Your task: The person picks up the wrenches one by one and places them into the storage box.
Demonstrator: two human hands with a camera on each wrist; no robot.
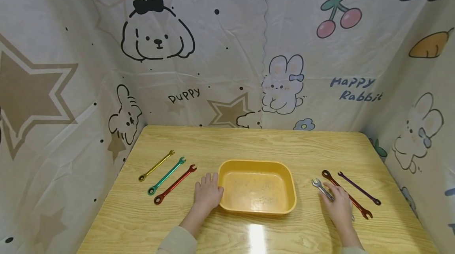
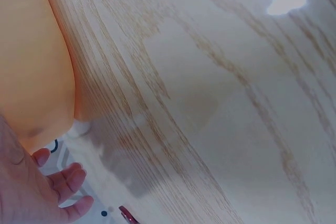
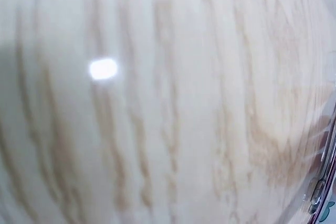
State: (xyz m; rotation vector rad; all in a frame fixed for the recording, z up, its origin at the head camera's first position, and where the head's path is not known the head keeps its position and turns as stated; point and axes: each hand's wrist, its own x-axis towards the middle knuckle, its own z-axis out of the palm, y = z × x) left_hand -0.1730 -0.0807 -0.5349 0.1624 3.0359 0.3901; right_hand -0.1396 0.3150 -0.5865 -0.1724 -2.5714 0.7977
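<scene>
A silver combination wrench (image 1: 322, 186) lies slantwise under my right hand (image 1: 339, 205), which pinches its shaft between thumb and fingers. The palm hides much of its lower half. In the right wrist view, part of that wrench (image 3: 317, 192) shows at the right edge. My left hand (image 1: 207, 192) rests at the left side of a yellow plastic bin (image 1: 256, 212), thumb against the rim and other fingers loosely extended. Those fingers (image 2: 73, 179) point past the bin's wall (image 2: 37, 51) in the left wrist view. The bin has nothing in it.
Yellow (image 1: 156, 166), green (image 1: 167, 176) and red (image 1: 175, 185) wrenches lie side by side on the left of the wooden table (image 1: 263, 143). A dark orange-red wrench (image 1: 355, 203) and a purple wrench (image 1: 359, 188) lie right of my right hand. Printed curtains (image 1: 227, 68) enclose the table.
</scene>
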